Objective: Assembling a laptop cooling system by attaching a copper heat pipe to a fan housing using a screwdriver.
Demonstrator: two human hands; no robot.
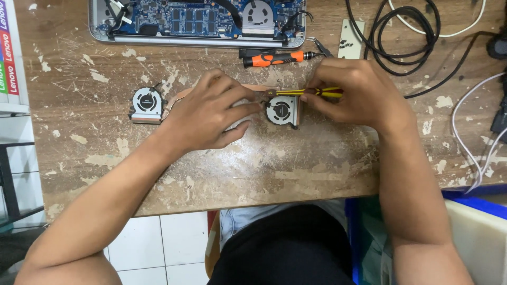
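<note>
Beside stacked white boxes with colour-striped labels, right hand pinches yellow screwdriver; left hand presses fan assembly.

Left hand covers the middle of the copper heat pipe assembly; only its ends show, at the left fan and right fan. Right hand hides the handle end of the yellow-striped screwdriver; tip contact point too small to resolve. Opened laptop at upper centre is cut off by the top edge. Black cables at upper right run out of frame; white cable exits at the right edge. Both forearms leave the bottom edge. Surface cropped at top and right.
</note>
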